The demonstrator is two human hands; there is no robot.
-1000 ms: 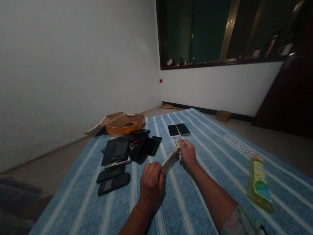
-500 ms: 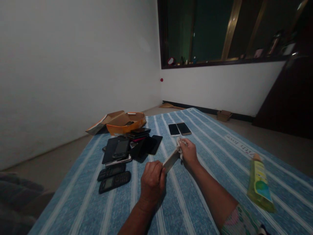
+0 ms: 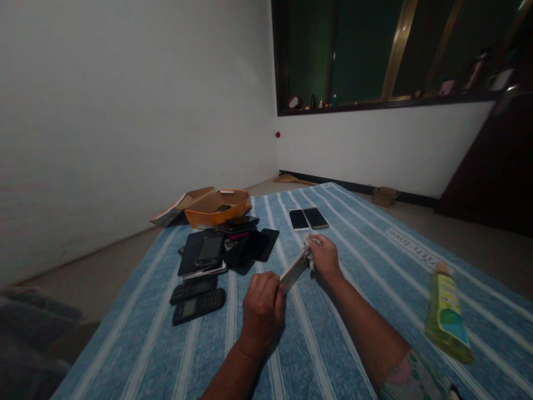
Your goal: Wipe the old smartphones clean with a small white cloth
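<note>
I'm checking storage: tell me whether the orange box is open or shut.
Open: the orange box shows its brown inside and a dark item within; its lid tilts away at left.

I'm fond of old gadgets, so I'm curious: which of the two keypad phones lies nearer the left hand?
The front keypad phone, lower in the picture, lies nearer the left hand; the rear keypad phone sits just beyond it, farther off.

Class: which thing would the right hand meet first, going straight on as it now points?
Past the pale cloth it holds, the right hand would probably first meet the white-edged phone, though depth is uncertain.
</note>
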